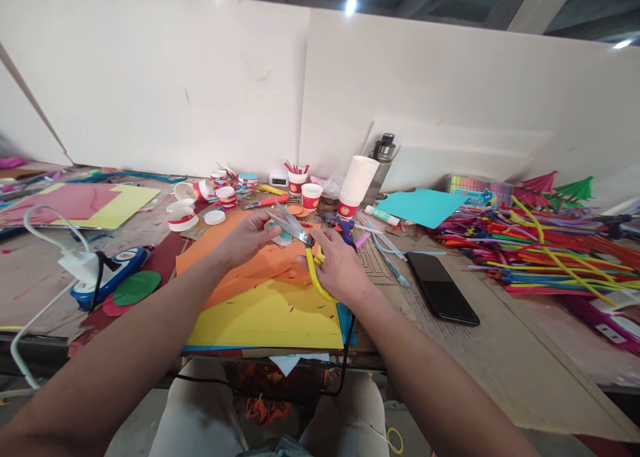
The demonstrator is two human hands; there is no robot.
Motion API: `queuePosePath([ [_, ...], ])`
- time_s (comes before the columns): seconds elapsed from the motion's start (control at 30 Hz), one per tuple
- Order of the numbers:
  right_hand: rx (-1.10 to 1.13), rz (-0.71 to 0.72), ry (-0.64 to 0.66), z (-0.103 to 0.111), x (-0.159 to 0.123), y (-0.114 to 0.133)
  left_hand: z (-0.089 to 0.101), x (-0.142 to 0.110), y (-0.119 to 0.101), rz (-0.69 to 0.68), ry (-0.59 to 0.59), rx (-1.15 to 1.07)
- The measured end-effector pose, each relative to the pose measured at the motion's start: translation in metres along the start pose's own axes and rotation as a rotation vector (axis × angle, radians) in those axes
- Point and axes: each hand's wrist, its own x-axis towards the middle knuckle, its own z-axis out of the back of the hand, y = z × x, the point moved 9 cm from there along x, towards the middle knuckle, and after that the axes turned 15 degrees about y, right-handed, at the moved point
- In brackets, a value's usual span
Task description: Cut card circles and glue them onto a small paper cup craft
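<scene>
My right hand [341,265] is closed around the yellow handles of a pair of scissors [314,273], whose blades point up and to the left, spread apart. My left hand [250,235] pinches a small light blue paper piece [281,237] by the blades, partly hidden behind fingers and metal. Both hands are above orange paper [220,243] and a yellow sheet [265,317] dotted with tiny coloured scraps.
Behind the hands stand a stack of paper cups [359,180], a single cup [311,197] and a bottle [383,170]. A phone [443,289] and pipe cleaners [545,250] lie to the right. A blue power strip [113,273] with a white charger sits left.
</scene>
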Motion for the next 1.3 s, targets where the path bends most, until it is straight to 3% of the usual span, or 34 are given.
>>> queuePosePath([
  [0.63, -0.015, -0.015, 0.032, 0.002, 0.0, 0.003, 0.003, 0.001, -0.002, 0.008, 0.033, 0.066],
  [0.97, -0.02, -0.004, 0.036, 0.0, -0.001, 0.003, 0.005, -0.001, -0.013, 0.058, 0.029, 0.235],
  [1.3, 0.0, 0.048, -0.012, -0.001, -0.001, 0.003, -0.004, 0.001, -0.017, 0.019, 0.042, 0.186],
])
